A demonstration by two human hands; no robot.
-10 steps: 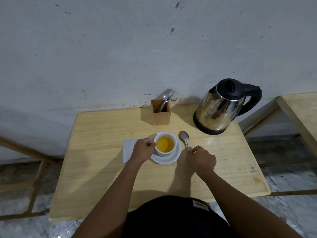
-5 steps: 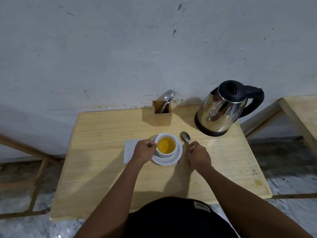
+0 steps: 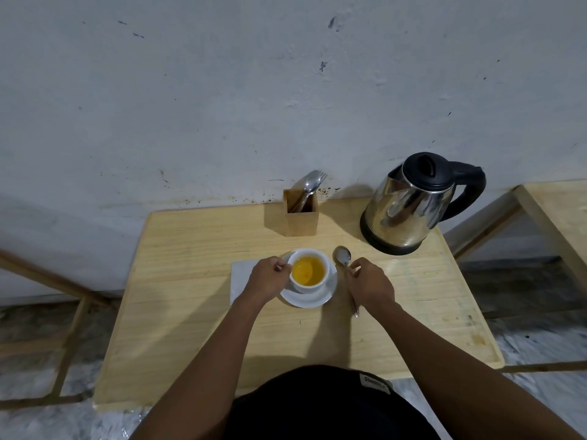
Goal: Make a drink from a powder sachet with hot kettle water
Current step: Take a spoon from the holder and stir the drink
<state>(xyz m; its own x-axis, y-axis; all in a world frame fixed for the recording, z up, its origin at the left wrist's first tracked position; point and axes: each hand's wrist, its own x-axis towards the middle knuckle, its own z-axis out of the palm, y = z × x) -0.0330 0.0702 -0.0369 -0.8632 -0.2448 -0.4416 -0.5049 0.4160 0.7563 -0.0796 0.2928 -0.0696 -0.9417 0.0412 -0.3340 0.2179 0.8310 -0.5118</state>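
The left hand (image 3: 268, 276) grips the handle of the white cup (image 3: 309, 270) of yellow drink on its saucer (image 3: 327, 295). The right hand (image 3: 370, 285) pinches the spoon (image 3: 343, 257) lying on the table (image 3: 190, 281) beside it.

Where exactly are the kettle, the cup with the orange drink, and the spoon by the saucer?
kettle (image 3: 409, 214): head view, on its shiny steel body.
cup (image 3: 325, 261): head view, on the white rim at its right side.
spoon (image 3: 343, 257): head view, on its bowl, beyond the right hand's fingers.

Scuffed grey-white wall (image 3: 222, 90), pale wooden table (image 3: 190, 312), second table (image 3: 559, 211) (right edge), marbled floor (image 3: 540, 338)
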